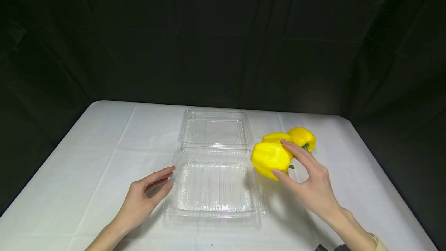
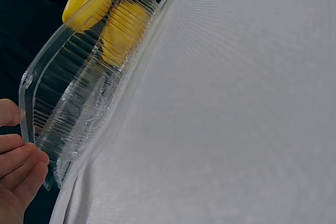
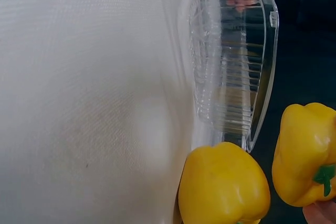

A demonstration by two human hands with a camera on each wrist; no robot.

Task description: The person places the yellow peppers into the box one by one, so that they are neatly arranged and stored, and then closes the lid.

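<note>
Item one: yellow bell pepper (image 1: 270, 160), blocky, glossy, green stem (image 3: 324, 176); held clear of the counter (image 1: 74, 189), just right of the open container base. Hold: right hand (image 1: 315, 183), fingers and thumb closed on opposite flanks, stem end toward the palm. Handling, as judged: light for its bulk, firm-walled, slick of skin, liable to roll from a weak pinch; best gripped round the widest part, the stem left alone. Items two and three: matching peppers, one (image 1: 276, 137) behind the held piece, the other (image 1: 302, 138) beyond it to the right. Item four: clear hinged container (image 1: 216, 185), base nearest, lid (image 1: 214, 131) laid back; probably very light, thin, flexible and easily dented, best steadied at the rim. Left hand (image 1: 139, 198) at its left edge, fingers relaxed, seemingly touching the rim without gripping.
</note>
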